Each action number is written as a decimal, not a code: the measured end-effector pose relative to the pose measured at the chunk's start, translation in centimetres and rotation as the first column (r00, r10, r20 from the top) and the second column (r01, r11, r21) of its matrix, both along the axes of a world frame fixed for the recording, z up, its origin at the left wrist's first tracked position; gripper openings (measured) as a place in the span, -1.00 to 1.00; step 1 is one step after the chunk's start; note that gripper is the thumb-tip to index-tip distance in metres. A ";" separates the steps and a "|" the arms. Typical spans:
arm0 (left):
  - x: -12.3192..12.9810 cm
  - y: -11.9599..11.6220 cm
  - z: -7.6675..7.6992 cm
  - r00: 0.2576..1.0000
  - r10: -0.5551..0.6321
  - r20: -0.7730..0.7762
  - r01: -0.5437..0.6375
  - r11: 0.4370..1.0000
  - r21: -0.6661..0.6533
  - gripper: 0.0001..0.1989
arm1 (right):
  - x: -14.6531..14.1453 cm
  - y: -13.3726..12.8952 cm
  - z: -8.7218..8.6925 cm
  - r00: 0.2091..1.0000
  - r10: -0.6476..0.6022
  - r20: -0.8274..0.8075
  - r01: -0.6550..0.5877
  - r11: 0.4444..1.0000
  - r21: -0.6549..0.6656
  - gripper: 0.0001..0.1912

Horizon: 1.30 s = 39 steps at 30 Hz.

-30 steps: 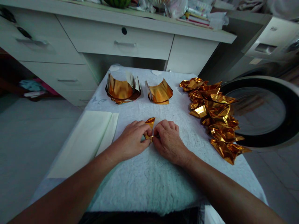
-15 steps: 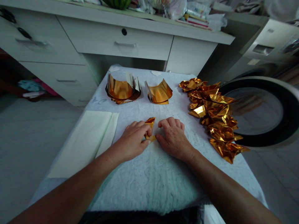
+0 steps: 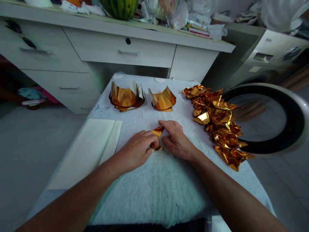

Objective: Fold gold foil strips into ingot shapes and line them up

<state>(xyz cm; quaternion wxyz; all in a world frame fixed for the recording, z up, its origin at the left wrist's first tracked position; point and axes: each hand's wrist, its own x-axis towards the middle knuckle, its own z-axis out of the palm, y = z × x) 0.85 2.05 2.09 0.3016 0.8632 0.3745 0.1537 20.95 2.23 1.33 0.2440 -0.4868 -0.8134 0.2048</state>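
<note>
A small folded piece of gold foil paper [image 3: 158, 130] lies on the cloth between my hands, its pointed end to the upper right. My left hand [image 3: 141, 145] has its fingers curled over the paper's left side, thumb and forefinger pinching it and hiding part of it. Just to the right, my right hand [image 3: 175, 140] has forefinger and thumb spread apart, the forefinger reaching to the paper's tip; whether it touches is hard to tell. Beyond them stand two curved stacks of gold foil sheets, a larger stack [image 3: 124, 97] and a smaller stack [image 3: 164, 99].
Folded gold foil pieces [image 3: 217, 120] form a long heap along the table's right side. White sheets of paper [image 3: 83, 151] lie at left on the cloth-covered table [image 3: 149, 193]. Behind are white drawers [image 3: 127, 51], with a watermelon [image 3: 119, 8] above. An open washing machine door [image 3: 293, 119] stands right.
My right hand has shifted slightly left, its forefinger stretching out toward the paper's tip. The foil piece now leans further right under my left hand. The whole view has tilted up a little.
</note>
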 end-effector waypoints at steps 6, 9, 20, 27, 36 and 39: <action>-0.2 0.0 0.1 0.999 -0.002 -0.049 0.003 1.000 0.017 -0.79 | 0.5 0.2 0.1 0.999 0.005 -0.034 -0.006 1.000 -0.012 -0.66; -0.1 0.0 -0.1 0.996 0.021 -0.084 -0.018 0.999 0.043 -0.80 | 0.6 0.4 -0.1 0.998 -0.053 -0.017 0.053 0.998 -0.022 -0.72; 0.2 -0.5 -0.5 0.986 0.136 -0.092 -0.128 0.988 0.092 -0.91 | -0.1 0.4 -0.9 0.979 -0.175 0.100 0.177 0.984 -0.013 -0.84; 0.0 -0.4 -0.3 0.975 0.219 -0.028 -0.219 0.976 -0.008 -0.93 | 0.6 0.3 -0.4 0.990 -0.139 -0.016 0.137 0.988 -0.069 -0.90; 0.0 0.1 0.0 0.945 0.279 0.173 -0.238 0.945 -0.225 -0.94 | 1.0 0.3 -0.3 0.844 -0.261 -0.468 0.058 0.912 -0.406 -0.95; 0.0 0.3 0.0 0.898 0.355 0.259 -0.249 0.897 -0.366 -0.97 | 1.1 0.2 -0.3 0.774 -0.292 -0.562 0.003 0.889 -0.458 -0.84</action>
